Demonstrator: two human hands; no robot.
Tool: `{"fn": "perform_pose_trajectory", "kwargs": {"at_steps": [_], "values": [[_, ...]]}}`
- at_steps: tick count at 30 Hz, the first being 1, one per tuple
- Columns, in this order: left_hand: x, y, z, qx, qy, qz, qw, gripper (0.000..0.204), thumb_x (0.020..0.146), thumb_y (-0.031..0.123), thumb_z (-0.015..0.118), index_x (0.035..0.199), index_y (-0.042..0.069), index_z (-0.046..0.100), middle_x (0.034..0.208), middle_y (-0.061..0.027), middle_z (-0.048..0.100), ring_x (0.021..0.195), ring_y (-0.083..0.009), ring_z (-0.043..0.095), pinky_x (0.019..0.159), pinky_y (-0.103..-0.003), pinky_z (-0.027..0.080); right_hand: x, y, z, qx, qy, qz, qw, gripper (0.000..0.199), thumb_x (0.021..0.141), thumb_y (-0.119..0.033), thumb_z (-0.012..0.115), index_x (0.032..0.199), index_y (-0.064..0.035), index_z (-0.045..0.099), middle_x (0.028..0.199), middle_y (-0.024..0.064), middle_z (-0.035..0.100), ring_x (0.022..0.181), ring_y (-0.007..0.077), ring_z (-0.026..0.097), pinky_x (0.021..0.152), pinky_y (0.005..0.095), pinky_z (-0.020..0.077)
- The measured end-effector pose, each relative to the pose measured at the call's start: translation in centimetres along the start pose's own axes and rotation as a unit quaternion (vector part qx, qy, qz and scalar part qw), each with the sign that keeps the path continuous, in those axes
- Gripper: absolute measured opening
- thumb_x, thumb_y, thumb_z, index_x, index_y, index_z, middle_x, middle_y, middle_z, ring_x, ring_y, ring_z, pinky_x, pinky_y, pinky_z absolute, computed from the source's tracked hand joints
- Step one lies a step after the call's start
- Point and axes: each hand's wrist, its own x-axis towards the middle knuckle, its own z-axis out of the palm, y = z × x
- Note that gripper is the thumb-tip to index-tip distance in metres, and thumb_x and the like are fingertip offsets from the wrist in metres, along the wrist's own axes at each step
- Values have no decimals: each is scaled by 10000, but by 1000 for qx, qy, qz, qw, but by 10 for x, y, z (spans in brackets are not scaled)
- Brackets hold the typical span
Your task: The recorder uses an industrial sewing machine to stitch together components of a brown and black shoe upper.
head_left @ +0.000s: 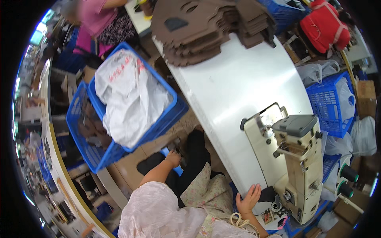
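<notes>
My left hand [173,158] reaches down beside my leg, fingers curled, over a blue strip [178,171] that shows on both sides of it. A dark item next to those fingers is too unclear to name. My right hand [249,199] rests with fingers spread at the near edge of the white worktable [222,95], holding nothing. Right of that hand stands a cream sewing machine [303,170] with a grey top cover. Small tools [268,216] lie close to the right wrist. Stacked brown cut pieces [198,35] cover the table's far end.
To the left, a blue crate [170,95] holds a white sack [131,95], beside another blue crate [95,164]. Black thread cones [349,173] and a blue basket [331,105] stand right of the table. A person in a pink top [93,16] is at the far left.
</notes>
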Motion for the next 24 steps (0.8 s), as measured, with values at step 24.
{"fn": "perform_pose_trajectory", "kwargs": {"at_steps": [24], "values": [[120,-134,-45,-303,34,3,952,590,1018,412,348,1088,-78,669,1161,-314,642,1073,-400,655,957,-423,484,-44,-60,78,-20,294,76,953,430,772,-203,715,1169,-59,632,1212,116,621,1081,330,596,910,461,472]]}}
